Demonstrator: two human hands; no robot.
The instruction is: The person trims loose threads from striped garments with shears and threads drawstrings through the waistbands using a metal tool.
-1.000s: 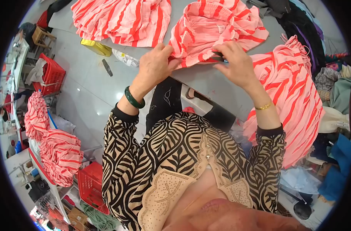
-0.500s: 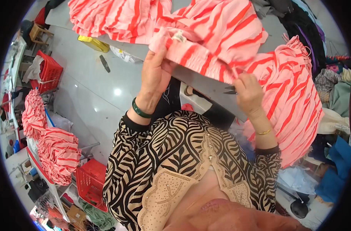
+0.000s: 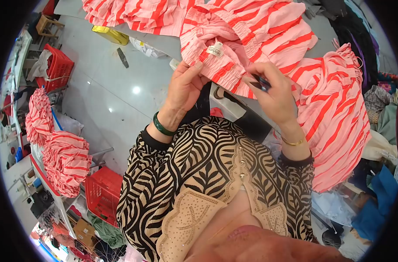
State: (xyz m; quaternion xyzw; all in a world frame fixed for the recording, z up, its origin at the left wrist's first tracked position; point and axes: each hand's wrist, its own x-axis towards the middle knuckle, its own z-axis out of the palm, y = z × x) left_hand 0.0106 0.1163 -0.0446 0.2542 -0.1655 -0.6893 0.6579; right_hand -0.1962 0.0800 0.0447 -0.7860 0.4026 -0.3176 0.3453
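A pink garment with red stripes (image 3: 227, 72) hangs between my hands, its gathered elastic waistband facing me and a white label (image 3: 215, 49) showing inside. My left hand (image 3: 186, 85), with a dark green bangle on the wrist, pinches the waistband edge between thumb and fingers. At the band's other side, my right hand (image 3: 275, 89) is closed around small thread snips (image 3: 262, 83), whose dark metal part shows between the fingers. Its thumb and forefinger are at the fabric; whether they also grip it I cannot tell.
More striped garments (image 3: 138, 17) lie on the grey table (image 3: 72, 8), with a large heap (image 3: 334, 118) to the right. A white machine (image 3: 225, 102) is below the waistband. Red baskets (image 3: 57, 72) and another striped pile (image 3: 66, 161) stand left; mixed cloth (image 3: 375, 192) lies right.
The waistband has been turned and bunched, so its inside and label show more. My right hand has moved up and left, closer to my left hand, keeping the snips.
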